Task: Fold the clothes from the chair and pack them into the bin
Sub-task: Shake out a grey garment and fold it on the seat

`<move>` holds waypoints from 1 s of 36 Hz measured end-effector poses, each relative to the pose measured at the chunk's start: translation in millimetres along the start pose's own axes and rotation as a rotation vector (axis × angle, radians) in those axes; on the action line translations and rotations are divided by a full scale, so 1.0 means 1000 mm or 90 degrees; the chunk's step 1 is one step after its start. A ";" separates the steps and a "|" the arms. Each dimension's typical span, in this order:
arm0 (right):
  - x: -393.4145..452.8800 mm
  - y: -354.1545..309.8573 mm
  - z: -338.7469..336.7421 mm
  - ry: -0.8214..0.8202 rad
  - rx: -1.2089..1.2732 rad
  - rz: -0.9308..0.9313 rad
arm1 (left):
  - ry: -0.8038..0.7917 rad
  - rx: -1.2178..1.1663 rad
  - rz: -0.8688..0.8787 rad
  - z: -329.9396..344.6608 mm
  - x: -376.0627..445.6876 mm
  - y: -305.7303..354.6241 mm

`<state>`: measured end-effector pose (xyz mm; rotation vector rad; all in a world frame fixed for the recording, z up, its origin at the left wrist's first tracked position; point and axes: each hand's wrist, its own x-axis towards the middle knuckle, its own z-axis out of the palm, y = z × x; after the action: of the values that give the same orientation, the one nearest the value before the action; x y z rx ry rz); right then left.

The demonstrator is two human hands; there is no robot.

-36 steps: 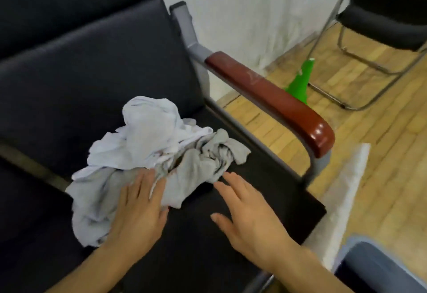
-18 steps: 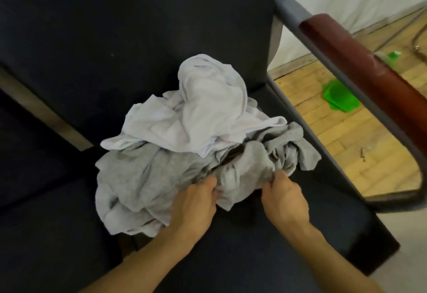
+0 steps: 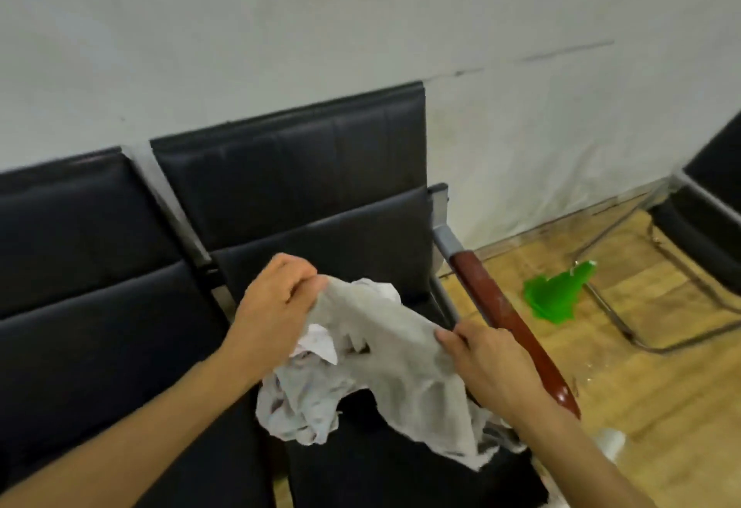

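Both hands have come up off the seat since half a second ago, and the grey garment (image 3: 385,351) has come with them. The right hand (image 3: 491,367) is curled round one edge of it, thumb on top, while the left hand (image 3: 276,303), farther off and higher, pinches the other edge between bunched fingers. The cloth now hangs stretched between the two, where before it lay heaped under them with the hands pressed low into the pile. Below the left hand and between the forearms, the paler white clothes (image 3: 296,407) droop in a loose clump (a strip of them also shows behind the grey cloth, near the left fingers); whether they touch the seat cannot be told. Just right of the right hand runs the red-brown armrest (image 3: 509,327) of the black chair (image 3: 320,194). Beyond it, on the wooden floor (image 3: 641,379), lies a green object (image 3: 555,299).
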<state>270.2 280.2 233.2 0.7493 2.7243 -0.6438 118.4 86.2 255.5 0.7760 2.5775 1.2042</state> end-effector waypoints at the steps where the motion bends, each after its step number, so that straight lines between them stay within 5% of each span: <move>1: -0.008 -0.013 -0.021 0.026 0.037 -0.009 | 0.002 -0.035 -0.023 -0.020 -0.002 0.026; 4: -0.035 -0.054 -0.073 0.090 0.129 -0.085 | 0.029 -0.081 0.003 -0.072 -0.007 0.089; 9: -0.090 -0.154 -0.135 0.021 0.285 -0.294 | 0.087 -0.130 0.046 -0.156 -0.024 0.164; 15: -0.135 -0.258 -0.171 0.226 0.173 -0.387 | 0.143 -0.277 0.035 -0.249 -0.061 0.206; 20: -0.157 -0.324 -0.188 0.353 0.172 -0.402 | 0.233 -0.385 0.016 -0.351 -0.092 0.190; 23: -0.172 -0.362 -0.194 0.379 0.310 -0.365 | 0.256 -0.495 0.006 -0.408 -0.110 0.168; 29: -0.218 -0.479 -0.146 0.069 0.228 -0.483 | 0.169 -0.575 0.026 -0.484 -0.152 0.125; 36: -0.221 -0.569 -0.126 0.267 0.242 -0.453 | 0.214 -0.591 0.032 -0.574 -0.190 0.087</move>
<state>138.4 -193.2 617.3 -0.0842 3.3008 -1.3025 92.9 -346.0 686.6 0.4367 1.8079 2.4035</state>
